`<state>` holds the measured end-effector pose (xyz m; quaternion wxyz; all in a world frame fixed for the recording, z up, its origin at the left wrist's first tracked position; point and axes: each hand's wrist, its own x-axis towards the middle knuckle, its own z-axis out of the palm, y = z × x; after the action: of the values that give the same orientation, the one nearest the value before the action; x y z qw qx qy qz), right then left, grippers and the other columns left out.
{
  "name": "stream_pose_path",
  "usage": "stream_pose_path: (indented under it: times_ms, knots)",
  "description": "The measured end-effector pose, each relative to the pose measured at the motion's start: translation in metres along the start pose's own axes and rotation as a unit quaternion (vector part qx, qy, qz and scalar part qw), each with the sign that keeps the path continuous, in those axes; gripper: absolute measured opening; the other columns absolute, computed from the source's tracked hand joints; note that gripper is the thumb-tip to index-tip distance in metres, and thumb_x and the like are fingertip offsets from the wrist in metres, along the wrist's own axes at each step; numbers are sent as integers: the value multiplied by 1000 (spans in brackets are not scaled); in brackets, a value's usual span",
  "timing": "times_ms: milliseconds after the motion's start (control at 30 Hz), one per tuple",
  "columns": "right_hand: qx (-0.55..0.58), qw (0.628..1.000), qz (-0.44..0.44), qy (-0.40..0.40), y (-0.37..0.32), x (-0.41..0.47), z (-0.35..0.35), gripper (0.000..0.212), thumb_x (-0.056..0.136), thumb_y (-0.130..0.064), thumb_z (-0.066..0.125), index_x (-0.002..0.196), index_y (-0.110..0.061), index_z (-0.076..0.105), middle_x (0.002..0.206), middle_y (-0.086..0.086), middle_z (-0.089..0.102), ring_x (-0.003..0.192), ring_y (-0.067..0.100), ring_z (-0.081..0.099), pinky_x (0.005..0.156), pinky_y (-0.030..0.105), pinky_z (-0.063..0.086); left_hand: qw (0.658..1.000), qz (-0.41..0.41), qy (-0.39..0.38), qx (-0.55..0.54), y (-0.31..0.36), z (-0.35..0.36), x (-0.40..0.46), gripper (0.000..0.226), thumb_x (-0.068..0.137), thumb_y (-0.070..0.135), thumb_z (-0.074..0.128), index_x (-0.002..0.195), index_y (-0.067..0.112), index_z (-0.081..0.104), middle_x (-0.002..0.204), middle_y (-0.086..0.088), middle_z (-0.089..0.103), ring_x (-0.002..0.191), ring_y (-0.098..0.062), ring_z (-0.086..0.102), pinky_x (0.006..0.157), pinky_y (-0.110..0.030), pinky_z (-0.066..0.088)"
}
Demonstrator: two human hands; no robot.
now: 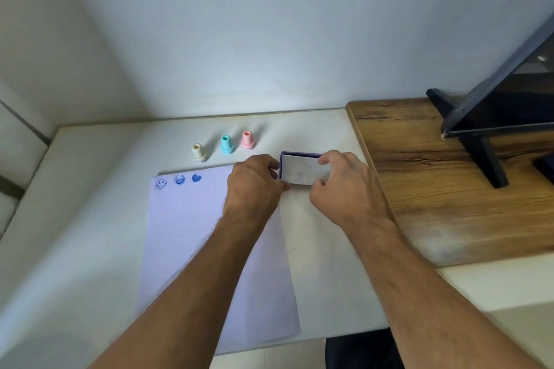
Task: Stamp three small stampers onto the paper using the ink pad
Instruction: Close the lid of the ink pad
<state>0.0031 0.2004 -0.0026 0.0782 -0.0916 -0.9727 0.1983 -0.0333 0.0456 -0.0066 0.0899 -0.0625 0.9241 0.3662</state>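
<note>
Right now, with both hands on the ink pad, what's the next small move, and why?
Probably press the lid down shut. Three prints already sit on the paper, and the cream, teal and pink stampers stand back in a row. The left hand steadies the ink pad while the right hand grips the lid over it.

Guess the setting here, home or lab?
Probably a home desk nook, not a lab: a white desk set into a plain wall corner, a wooden board beside it carrying a dark screen on a stand, and toy-like stampers by the paper.
</note>
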Motion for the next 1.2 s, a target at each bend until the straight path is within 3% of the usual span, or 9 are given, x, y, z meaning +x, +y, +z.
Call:
stream_pose_path:
  times_ms: [133,233,367,467,667,833,1033,1200]
  knots:
    - [42,997,28,-60,-1,7,10,78,69,-40,73,138,-23,41,129,1,55,115,23,50,85,34,47,1000,10,1,21,4,-4,4,48,76,24,83,121,19,66,106,1,72,91,-16,65,79,-23,50]
    - [45,996,20,-75,0,11,14,83,68,-32,80,140,-22,39,129,4,55,116,24,46,88,39,49,999,11,-13,30,6,-5,6,54,73,23,84,124,18,65,108,0,72,98,-20,66,87,-29,54]
    - [66,995,16,-71,8,18,17,78,71,-17,79,139,-23,42,124,5,57,111,24,49,87,38,53,999,12,-46,18,9,2,13,58,69,26,87,122,17,66,102,-2,74,92,-20,68,83,-30,56]
    - [50,997,-10,-65,9,22,15,59,76,-12,74,131,-20,56,125,4,58,114,22,50,95,34,46,999,9,-43,1,7,1,16,55,69,27,87,120,18,67,99,-2,74,90,-19,68,81,-29,56]
    - [32,996,-61,-56,9,23,10,39,79,-9,67,113,-28,69,122,1,61,112,21,56,97,32,46,998,3,-60,-18,9,-1,20,56,67,30,88,118,17,69,97,0,73,89,-17,67,76,-26,53]
    - [56,996,-55,-41,11,20,9,22,80,-9,70,98,-19,74,123,4,61,113,23,54,93,31,48,997,-6,-59,-45,8,-1,19,55,65,30,89,115,18,70,92,3,73,82,-13,66,61,-19,45]
    - [65,996,-57,3,7,21,6,10,82,-12,68,86,-19,75,137,8,57,123,26,48,92,35,49,995,-16,-57,-75,6,0,20,52,63,29,90,110,19,71,91,4,74,84,-12,68,62,-18,47]
    - [80,996,-43,5,10,21,12,7,83,-16,69,87,-18,74,131,7,61,118,24,52,88,22,38,995,-18,-53,-87,4,0,21,51,64,27,90,111,18,71,91,5,75,87,-11,69,71,-21,50]
